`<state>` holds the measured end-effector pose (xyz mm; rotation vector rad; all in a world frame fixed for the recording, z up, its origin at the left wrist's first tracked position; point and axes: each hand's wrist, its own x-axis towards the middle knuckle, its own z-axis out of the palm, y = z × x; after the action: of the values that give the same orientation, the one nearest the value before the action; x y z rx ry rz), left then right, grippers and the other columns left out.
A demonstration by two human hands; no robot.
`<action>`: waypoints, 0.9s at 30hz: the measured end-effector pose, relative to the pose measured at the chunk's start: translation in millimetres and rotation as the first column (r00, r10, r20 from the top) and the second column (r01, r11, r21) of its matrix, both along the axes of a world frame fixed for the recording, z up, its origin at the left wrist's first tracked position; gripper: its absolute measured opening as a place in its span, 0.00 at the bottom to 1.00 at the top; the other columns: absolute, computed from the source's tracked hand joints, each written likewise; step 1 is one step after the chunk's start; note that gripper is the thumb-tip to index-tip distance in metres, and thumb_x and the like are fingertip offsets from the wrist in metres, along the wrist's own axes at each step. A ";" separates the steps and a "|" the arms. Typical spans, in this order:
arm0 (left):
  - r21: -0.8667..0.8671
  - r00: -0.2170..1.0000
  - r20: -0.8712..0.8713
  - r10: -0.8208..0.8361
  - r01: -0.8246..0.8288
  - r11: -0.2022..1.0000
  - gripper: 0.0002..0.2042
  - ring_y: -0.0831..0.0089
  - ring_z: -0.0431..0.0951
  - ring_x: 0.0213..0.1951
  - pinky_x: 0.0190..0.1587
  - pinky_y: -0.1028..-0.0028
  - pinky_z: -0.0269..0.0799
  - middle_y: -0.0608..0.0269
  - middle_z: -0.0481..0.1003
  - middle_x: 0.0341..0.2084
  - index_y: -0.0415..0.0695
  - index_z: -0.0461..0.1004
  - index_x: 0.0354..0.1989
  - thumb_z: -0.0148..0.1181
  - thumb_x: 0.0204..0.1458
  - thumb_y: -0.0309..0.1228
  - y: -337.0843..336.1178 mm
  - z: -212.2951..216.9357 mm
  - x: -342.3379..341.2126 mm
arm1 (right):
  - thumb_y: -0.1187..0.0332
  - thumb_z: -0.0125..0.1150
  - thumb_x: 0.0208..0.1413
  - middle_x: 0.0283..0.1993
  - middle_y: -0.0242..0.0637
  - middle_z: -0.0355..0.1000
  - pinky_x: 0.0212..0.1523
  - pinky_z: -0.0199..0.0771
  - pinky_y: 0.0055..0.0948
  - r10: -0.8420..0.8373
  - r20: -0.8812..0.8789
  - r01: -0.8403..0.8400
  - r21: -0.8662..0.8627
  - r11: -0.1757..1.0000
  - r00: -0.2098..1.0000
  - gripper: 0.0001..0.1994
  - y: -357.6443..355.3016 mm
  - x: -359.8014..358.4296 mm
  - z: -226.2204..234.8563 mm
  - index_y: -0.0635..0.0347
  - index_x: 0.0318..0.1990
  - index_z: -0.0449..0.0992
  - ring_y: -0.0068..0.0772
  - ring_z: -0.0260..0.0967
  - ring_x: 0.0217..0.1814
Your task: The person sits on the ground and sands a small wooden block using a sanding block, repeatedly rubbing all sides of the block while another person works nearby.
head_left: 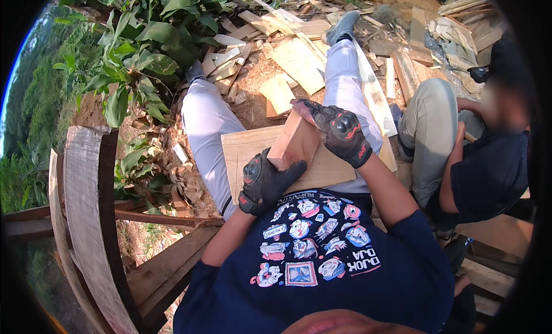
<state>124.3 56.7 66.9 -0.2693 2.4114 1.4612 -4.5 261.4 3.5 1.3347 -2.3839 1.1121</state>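
Note:
A thick wooden block stands slanted on a flat wooden board that lies across my lap. My left hand, in a black padded glove, is closed around the near end of the block, with the thumb along its side. At the far upper end, my right hand, gloved the same way, has its fingers closed over the block's top edge. Something reddish shows at those fingertips; whether it is glove or a separate piece I cannot make out.
Sawn boards and chips litter the ground between and beyond my legs. A person sits close on my right. Leafy plants grow at the far left. Upright planks and a wooden rail stand on my left.

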 end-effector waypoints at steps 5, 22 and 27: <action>0.030 0.994 -0.108 -0.026 0.030 0.999 0.25 0.55 0.88 0.41 0.45 0.57 0.80 0.47 0.86 0.38 0.38 0.82 0.50 0.71 0.57 0.48 -6.2 -16.2 4.0 | 0.78 0.58 0.55 0.77 0.29 0.71 0.46 0.82 0.37 0.113 -0.087 -0.086 0.262 0.961 0.990 0.36 -10.4 58.8 53.4 0.42 0.74 0.73 0.38 0.79 0.41; 0.142 0.996 -0.081 0.027 -0.015 0.990 0.24 0.54 0.88 0.40 0.44 0.57 0.80 0.50 0.86 0.38 0.39 0.83 0.50 0.68 0.59 0.49 -11.0 -11.7 3.4 | 0.79 0.54 0.58 0.74 0.37 0.74 0.47 0.84 0.39 0.046 -0.027 -0.038 0.246 0.969 0.999 0.35 -2.4 1.3 28.9 0.51 0.76 0.69 0.41 0.83 0.49; -0.070 0.969 -0.219 -0.113 0.099 0.993 0.24 0.64 0.87 0.38 0.44 0.62 0.79 0.57 0.86 0.35 0.38 0.82 0.52 0.71 0.56 0.46 -12.9 -36.8 9.2 | 0.78 0.56 0.57 0.74 0.31 0.74 0.43 0.82 0.33 0.217 -0.203 -0.153 0.290 0.945 0.955 0.34 -13.3 54.0 61.1 0.47 0.73 0.74 0.32 0.80 0.41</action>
<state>133.5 43.9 30.1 0.0132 2.6022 1.4431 49.5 248.2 64.6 1.7054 -2.3339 0.6350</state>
